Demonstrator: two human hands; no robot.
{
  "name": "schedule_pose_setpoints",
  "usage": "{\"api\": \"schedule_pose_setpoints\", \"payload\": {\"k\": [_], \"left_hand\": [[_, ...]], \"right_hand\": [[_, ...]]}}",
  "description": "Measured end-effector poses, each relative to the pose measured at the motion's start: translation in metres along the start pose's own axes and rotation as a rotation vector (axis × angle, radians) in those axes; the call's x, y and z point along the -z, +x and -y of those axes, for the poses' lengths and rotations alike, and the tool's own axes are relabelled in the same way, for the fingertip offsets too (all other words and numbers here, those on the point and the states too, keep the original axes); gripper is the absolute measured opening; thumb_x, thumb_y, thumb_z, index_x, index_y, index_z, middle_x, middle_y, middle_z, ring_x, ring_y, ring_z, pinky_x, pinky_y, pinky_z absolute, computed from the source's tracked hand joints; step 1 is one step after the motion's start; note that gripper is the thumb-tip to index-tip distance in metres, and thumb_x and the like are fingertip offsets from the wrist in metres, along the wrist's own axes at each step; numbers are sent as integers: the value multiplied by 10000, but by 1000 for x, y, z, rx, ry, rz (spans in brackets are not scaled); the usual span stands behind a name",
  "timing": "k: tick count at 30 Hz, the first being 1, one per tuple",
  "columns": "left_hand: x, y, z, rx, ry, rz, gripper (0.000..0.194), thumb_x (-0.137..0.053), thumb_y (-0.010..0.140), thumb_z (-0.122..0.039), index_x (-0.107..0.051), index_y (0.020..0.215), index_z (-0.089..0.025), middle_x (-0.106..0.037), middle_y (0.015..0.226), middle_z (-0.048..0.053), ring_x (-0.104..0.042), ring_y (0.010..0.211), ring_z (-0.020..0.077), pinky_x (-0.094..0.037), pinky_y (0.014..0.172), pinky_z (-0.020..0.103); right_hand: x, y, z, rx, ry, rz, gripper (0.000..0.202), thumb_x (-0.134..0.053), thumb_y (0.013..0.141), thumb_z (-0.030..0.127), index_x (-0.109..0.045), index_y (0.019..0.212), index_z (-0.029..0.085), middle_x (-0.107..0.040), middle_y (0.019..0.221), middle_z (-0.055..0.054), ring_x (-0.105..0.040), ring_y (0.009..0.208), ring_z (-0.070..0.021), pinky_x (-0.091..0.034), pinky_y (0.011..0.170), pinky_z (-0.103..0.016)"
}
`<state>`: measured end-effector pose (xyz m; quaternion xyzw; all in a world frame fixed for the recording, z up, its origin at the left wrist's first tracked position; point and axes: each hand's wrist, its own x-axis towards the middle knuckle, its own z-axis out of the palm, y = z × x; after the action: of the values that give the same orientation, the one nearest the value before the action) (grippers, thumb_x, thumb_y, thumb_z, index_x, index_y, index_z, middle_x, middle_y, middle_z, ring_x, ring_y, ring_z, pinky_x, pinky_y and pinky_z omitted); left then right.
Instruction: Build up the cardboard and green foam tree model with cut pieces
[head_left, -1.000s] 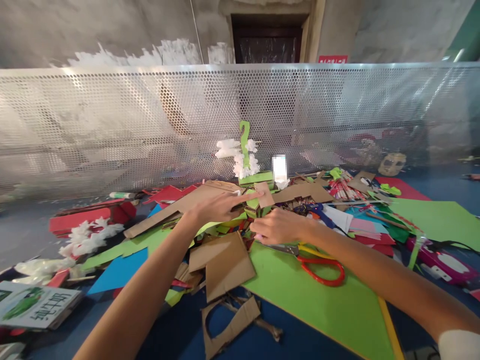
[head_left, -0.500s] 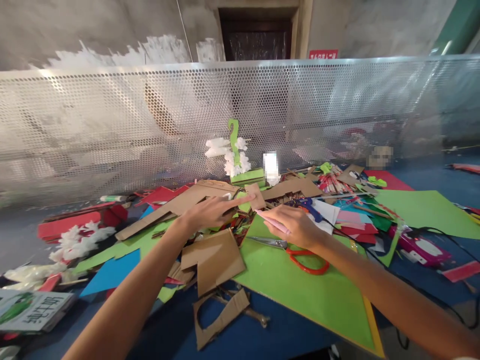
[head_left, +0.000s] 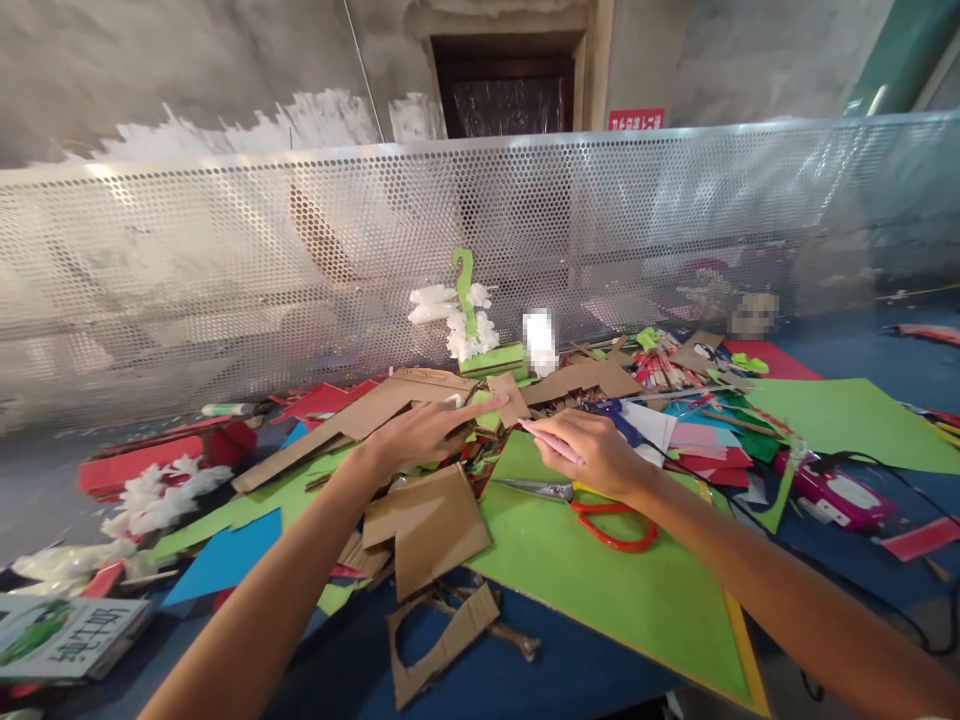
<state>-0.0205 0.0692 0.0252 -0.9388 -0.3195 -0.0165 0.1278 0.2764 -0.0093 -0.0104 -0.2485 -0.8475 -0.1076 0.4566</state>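
Observation:
My left hand (head_left: 424, 432) stretches its index finger onto a small brown cardboard piece (head_left: 514, 400) at the centre, pressing on its left part. My right hand (head_left: 589, 448) is closed around a pink pen (head_left: 553, 441), whose tip is at the lower edge of that piece. Scissors with orange handles (head_left: 616, 526) lie just below my right hand on a large green sheet (head_left: 615, 595). Below my left hand is a larger cut cardboard piece (head_left: 439, 525). Behind the small piece stands a green hooked shape (head_left: 466, 290) with white tufts.
A perforated metal panel (head_left: 337, 260) runs across the back. On the left are a red box (head_left: 142, 460), a blue sheet (head_left: 225, 555) and a milk carton (head_left: 71, 635). A blue glue gun (head_left: 624, 424) and a magenta device (head_left: 844, 492) with black cables lie right.
The view has tilted up slightly. Both hands keep nearly the same place at the small cardboard piece, with the pen still in my right hand.

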Motion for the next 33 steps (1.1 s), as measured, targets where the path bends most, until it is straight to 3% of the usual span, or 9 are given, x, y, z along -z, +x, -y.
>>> {"api": "schedule_pose_setpoints", "payload": {"k": [6, 12, 15, 20, 25, 30, 33], "left_hand": [[5, 1, -5, 7, -13, 22, 755, -473, 978, -174, -302, 1705, -289, -527, 710, -9, -386, 584, 156, -331, 609, 275], [3, 0, -4, 11, 14, -1, 759, -490, 958, -157, -347, 1687, -314, -494, 687, -22, -412, 583, 156, -331, 605, 261], [2, 0, -3, 2, 23, -10, 766, -494, 960, -158, -332, 1692, -315, -513, 700, -18, -444, 594, 160, -351, 615, 257], [2, 0, -4, 7, 47, 5, 780, -503, 963, -165, -306, 1700, -325, -532, 716, -15, -475, 609, 164, -378, 633, 255], [1, 1, -4, 0, 35, -13, 771, -509, 971, -171, -307, 1699, -328, -524, 728, -17, -494, 624, 161, -391, 647, 251], [0, 1, -3, -2, 17, -20, 776, -500, 974, -163, -293, 1703, -334, -512, 718, -21, -466, 602, 157, -398, 642, 249], [-1, 1, -3, -14, 12, -36, 763, -501, 993, -194, -275, 1708, -335, -516, 721, -20, -464, 601, 154, -391, 639, 244]], "right_hand": [[2, 1, 0, -6, 40, 67, 241, -589, 1014, 167, -698, 1224, 211, -804, 957, -63, -754, 841, -187, -626, 793, -312], [7, 0, -5, -59, 27, -7, 211, -609, 997, 148, -698, 1180, 203, -801, 934, -59, -745, 795, -175, -608, 771, -297], [6, 0, -3, -10, 39, 35, 208, -607, 994, 140, -696, 1176, 188, -797, 924, -64, -749, 818, -187, -611, 776, -302], [6, 0, -3, -76, 16, -25, 200, -620, 984, 133, -699, 1156, 199, -799, 917, -52, -732, 751, -166, -600, 762, -293], [5, 0, -1, -29, 24, 35, 209, -611, 986, 143, -695, 1168, 200, -803, 931, -63, -747, 812, -184, -605, 767, -298], [4, 0, -2, -87, 8, -23, 209, -619, 982, 141, -697, 1160, 218, -806, 947, -56, -750, 804, -182, -608, 778, -309], [2, -2, -1, -39, 32, 33, 236, -609, 979, 133, -702, 1179, 217, -800, 935, -56, -746, 812, -182, -609, 769, -302]]}}
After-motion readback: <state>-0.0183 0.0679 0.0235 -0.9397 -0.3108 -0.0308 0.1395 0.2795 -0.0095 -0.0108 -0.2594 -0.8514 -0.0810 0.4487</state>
